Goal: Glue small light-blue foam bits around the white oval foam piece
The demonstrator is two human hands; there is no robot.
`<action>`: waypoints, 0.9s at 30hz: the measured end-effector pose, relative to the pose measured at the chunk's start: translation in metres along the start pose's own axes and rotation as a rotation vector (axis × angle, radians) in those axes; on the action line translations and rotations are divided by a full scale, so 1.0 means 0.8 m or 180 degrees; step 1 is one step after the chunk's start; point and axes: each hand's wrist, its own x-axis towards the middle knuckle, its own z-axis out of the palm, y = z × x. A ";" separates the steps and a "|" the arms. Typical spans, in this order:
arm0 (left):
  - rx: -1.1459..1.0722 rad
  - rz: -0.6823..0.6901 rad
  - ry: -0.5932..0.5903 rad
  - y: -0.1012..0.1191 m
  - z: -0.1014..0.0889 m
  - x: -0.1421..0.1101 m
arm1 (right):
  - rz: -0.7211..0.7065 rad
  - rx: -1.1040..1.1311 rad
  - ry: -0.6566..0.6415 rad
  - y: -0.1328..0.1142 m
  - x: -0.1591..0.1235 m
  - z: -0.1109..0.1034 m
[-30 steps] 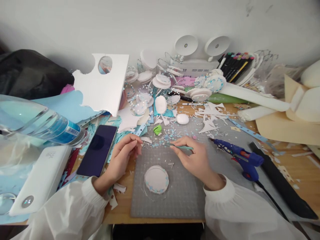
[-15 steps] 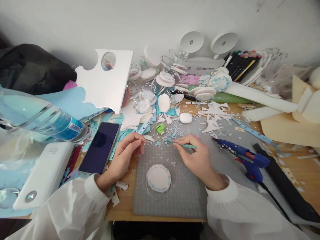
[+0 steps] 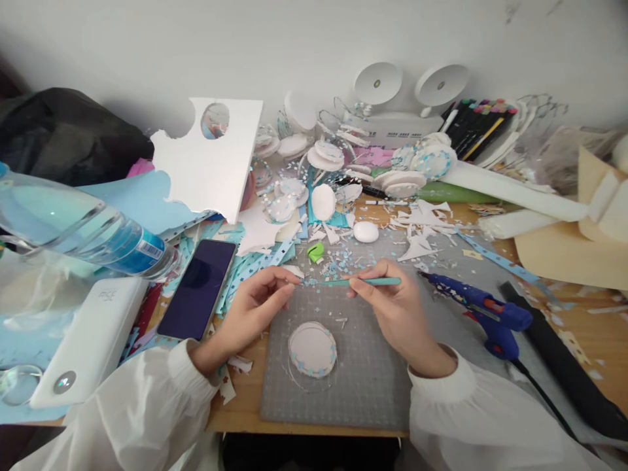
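Teal tweezers lie level in my right hand, closed around their middle, with the points toward the left. My left hand is beside those points, its thumb and forefinger drawn together in a pinch. Whatever is between those fingertips is too small to make out. Below and between both hands, a round white disc edged with small blue stars lies on the grey cutting mat; a thin wire loop runs around it. Tiny blue and white paper stars are scattered just beyond the tweezers.
A blue glue gun rests on the right, its cord running forward. On the left are a phone, a white power bank and a tilted water bottle. A green piece, white oval and decorated discs stand farther back.
My right hand has turned the tweezers level, and their points now reach my left fingertips. My left hand has shifted slightly right, its thumb and forefinger meeting the points.
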 end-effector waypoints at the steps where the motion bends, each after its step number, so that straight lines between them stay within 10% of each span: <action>1: 0.0040 0.0017 -0.0030 0.001 0.001 0.000 | -0.0085 -0.0187 0.0014 0.000 -0.001 0.000; 11: -0.0040 -0.0060 0.0150 0.007 0.001 0.003 | -0.1106 -0.1506 -0.0263 0.017 -0.004 0.012; 27: 0.0142 0.0004 -0.0034 0.001 0.001 0.001 | 0.0149 0.0355 -0.0021 0.001 0.000 0.007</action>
